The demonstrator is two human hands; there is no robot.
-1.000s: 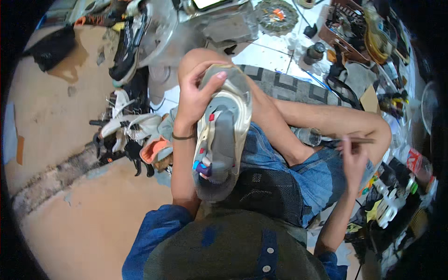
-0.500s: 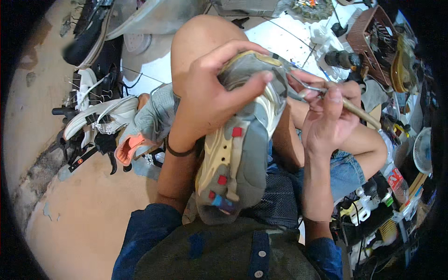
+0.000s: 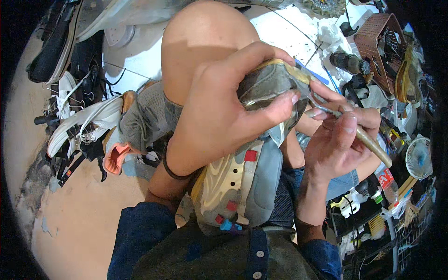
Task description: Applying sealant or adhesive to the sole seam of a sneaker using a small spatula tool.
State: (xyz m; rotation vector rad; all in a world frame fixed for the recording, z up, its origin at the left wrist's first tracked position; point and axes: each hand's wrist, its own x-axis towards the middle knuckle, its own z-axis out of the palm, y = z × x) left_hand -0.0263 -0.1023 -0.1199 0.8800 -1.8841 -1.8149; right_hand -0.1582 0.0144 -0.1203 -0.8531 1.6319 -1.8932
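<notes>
White floor tiles are seen beyond the held shoe, and a tan surface is spread out to its left. Farthest left of the held shoe, a dark shoe is seen, with a white shoe and a grey shoe set nearer to it. The held shoe itself is kept tilted above the lap, its far end gripped by the left hand: fingers are wrapped over the rim, and the thumb is pressed across the near face. At that end's right edge, a wooden-handled tool is pinched between thumb and fingers of the right hand. Whether its tip has been pushed into the edge cannot be told. Right of the held shoe, a dark jar, a brown basket and a white fan are found. Edge work with the tool seems to be in hand; for the next move, a firm left grip and small, guided strokes would be called for.
</notes>
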